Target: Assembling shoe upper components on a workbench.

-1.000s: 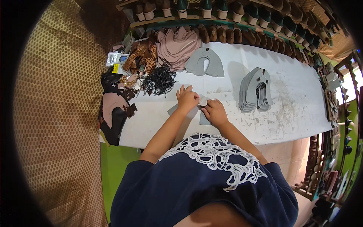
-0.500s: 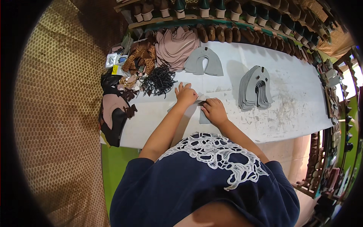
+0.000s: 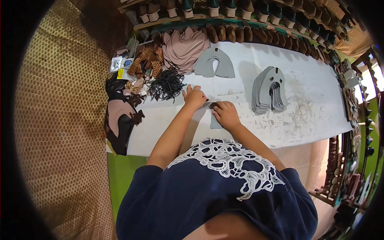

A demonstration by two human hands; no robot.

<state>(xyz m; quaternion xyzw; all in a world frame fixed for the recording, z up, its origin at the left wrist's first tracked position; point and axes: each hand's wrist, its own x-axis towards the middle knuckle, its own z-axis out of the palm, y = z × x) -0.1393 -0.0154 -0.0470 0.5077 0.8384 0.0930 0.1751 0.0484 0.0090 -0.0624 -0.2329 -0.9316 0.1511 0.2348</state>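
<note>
A grey horseshoe-shaped shoe-upper piece (image 3: 215,122) lies on the white table in front of me, largely covered by my hands. My left hand (image 3: 195,98) pinches its upper edge between thumb and forefinger, the other fingers lifted; a tiny dark spot shows at the fingertips. Curled fingers of my right hand (image 3: 227,114) grip the same piece at its curve, close beside the left. Beyond the hands rests a small fanned pile of like grey pieces (image 3: 225,66) with a dark tab at the top. To the right stands a thicker stack of grey pieces (image 3: 262,90) bearing small dark tabs.
Pink cut pieces (image 3: 186,48), leopard-print pieces (image 3: 148,60) and a tangle of black braided strips (image 3: 167,85) crowd the table's left end. Black and pink material (image 3: 119,124) hangs over the left edge. Racks of heeled shoes (image 3: 230,11) line the far side.
My left fingers draw in slightly at the edge of the grey piece, where a dark spot now shows. The right hand keeps its place; the view shifts a little.
</note>
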